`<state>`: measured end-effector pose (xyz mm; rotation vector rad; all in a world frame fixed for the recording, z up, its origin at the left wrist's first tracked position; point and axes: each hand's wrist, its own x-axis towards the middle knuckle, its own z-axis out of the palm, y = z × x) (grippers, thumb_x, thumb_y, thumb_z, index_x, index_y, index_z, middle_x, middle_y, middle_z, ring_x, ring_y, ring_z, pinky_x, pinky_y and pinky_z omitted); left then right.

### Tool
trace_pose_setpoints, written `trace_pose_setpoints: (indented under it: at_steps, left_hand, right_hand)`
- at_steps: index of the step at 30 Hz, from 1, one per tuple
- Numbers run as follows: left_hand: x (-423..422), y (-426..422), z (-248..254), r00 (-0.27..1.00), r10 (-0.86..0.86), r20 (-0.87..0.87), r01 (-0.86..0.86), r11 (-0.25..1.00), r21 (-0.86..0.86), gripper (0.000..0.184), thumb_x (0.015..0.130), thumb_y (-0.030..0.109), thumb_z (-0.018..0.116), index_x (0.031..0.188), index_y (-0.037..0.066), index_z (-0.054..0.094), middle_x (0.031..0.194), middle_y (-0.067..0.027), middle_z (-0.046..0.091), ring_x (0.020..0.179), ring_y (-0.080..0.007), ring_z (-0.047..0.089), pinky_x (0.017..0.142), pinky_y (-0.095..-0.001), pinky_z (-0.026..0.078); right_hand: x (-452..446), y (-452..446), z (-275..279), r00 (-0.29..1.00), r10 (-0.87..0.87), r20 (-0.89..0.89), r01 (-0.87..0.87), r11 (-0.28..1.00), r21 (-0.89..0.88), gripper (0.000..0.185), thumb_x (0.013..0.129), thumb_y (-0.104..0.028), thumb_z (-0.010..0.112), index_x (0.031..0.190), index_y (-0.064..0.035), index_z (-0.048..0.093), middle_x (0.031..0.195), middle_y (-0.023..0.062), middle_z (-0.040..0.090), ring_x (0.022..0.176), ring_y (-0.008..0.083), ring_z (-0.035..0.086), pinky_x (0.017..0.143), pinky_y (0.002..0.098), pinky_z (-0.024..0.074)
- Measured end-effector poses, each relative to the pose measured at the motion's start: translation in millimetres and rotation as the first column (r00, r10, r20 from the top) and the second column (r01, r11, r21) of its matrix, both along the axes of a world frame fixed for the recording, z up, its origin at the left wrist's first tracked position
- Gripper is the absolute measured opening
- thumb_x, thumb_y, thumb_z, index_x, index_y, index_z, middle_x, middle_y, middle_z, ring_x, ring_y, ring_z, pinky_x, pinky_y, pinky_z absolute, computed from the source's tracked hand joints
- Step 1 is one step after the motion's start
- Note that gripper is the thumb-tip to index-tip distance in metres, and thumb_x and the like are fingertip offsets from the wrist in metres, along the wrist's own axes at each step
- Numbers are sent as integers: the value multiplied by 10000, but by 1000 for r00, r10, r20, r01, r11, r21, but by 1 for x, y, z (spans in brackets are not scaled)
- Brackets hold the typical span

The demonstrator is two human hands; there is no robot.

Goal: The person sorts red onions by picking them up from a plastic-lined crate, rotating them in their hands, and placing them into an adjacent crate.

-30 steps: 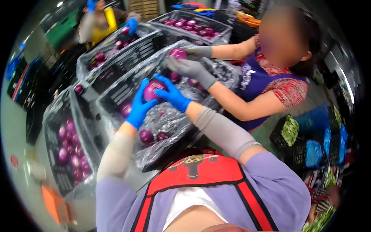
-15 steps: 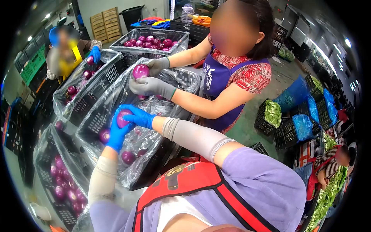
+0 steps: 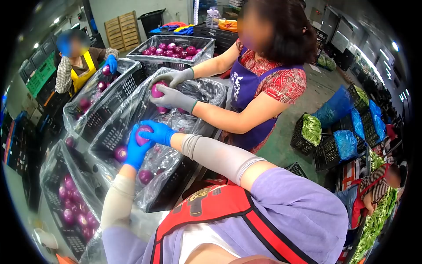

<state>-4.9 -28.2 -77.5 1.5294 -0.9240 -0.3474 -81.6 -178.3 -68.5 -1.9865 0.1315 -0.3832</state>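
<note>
A peeled-looking, shiny red onion [image 3: 143, 134] is held between my two blue-gloved hands. My left hand [image 3: 133, 149] grips it from the left and below, while my right hand [image 3: 159, 133] wraps its upper right side. Beneath them stands a black crate [image 3: 169, 185] lined with clear plastic. Inside it, one red onion [image 3: 120, 153] sits close to my left hand and another red onion [image 3: 146, 177] lies lower down. Across the same crate, a co-worker's grey-gloved hands [image 3: 172, 90] hold a red onion [image 3: 159, 89].
Left of me, a lined crate [image 3: 57, 176] holds several red onions. Another lined crate of onions [image 3: 145, 50] stands at the back. A second co-worker [image 3: 83, 66] in a yellow apron works over a crate [image 3: 105, 105]. On the right are crates with green vegetables [image 3: 311, 130].
My hands stay around the onion, shifted very slightly. The near co-worker's head turns and their gloved hands tilt the onion. The co-worker in yellow raises a hand towards the head.
</note>
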Motion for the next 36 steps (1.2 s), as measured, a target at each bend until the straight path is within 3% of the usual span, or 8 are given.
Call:
trace_pose_setpoints:
  at_steps: [8,14,20,26,27,29,32,36]
  left_hand:
    - [-5,1,4,1000,7,30,-8,1000,29,896,679,195,816,1395,18,307,1339,-144,430,1200,-224,457,990,-333,410]
    - [-4,1,2,998,30,49,-32,999,37,935,665,184,821,1413,20,285,1383,-138,396,1246,-230,420,1028,-335,370]
    - [-3,0,4,997,8,82,-5,999,-41,981,647,158,825,1431,17,252,1447,-140,325,1301,-246,362,1067,-348,318]
    - [-2,-2,11,990,55,132,-33,986,-161,978,655,175,837,1427,18,258,1454,-152,315,1320,-260,343,1080,-354,294]
    - [-4,-2,17,987,88,131,-64,981,-181,988,651,182,841,1427,16,254,1456,-157,311,1324,-260,337,1081,-355,292]
    - [-8,1,27,980,128,150,-98,976,-193,1005,647,193,846,1430,13,243,1460,-154,304,1331,-258,327,1086,-357,283]
    - [-14,2,33,999,51,1,-49,964,-262,1045,644,129,843,1459,67,192,1448,-136,318,1291,-241,378,1052,-352,349]
    - [-9,0,27,999,-12,-43,0,961,-276,1077,646,96,836,1472,95,144,1473,-128,271,1299,-238,364,1060,-353,346]
  right_hand:
    - [-7,0,5,999,-54,-4,53,988,-143,644,822,-550,576,1310,-144,464,1174,209,588,1075,357,579,920,405,450]
    - [-2,-2,-1,998,-42,46,47,994,-102,517,905,-475,494,1304,-147,468,1170,202,595,1083,365,572,925,400,447]
    - [1,-3,-5,981,-58,186,45,996,73,474,931,-387,480,1319,-114,453,1193,218,571,1101,370,555,931,393,439]
    - [51,-23,-50,795,-168,583,98,984,149,419,965,-328,464,1325,-113,458,1208,78,575,1044,229,575,911,357,455]
    - [37,-20,-24,952,-120,281,-35,872,489,431,958,-350,475,1327,-127,457,1198,63,576,995,198,586,846,339,475]
    - [-2,-10,32,987,146,-62,-52,666,745,468,937,-403,499,1338,-167,448,1183,35,577,908,140,594,729,298,491]
    - [-10,-5,31,978,208,-32,-130,718,684,548,898,-480,533,1368,-224,415,1168,5,579,872,128,600,672,269,487]
    - [-10,-7,29,972,235,29,-188,692,697,611,868,-367,623,1404,-233,361,1225,12,545,964,155,594,756,311,510]
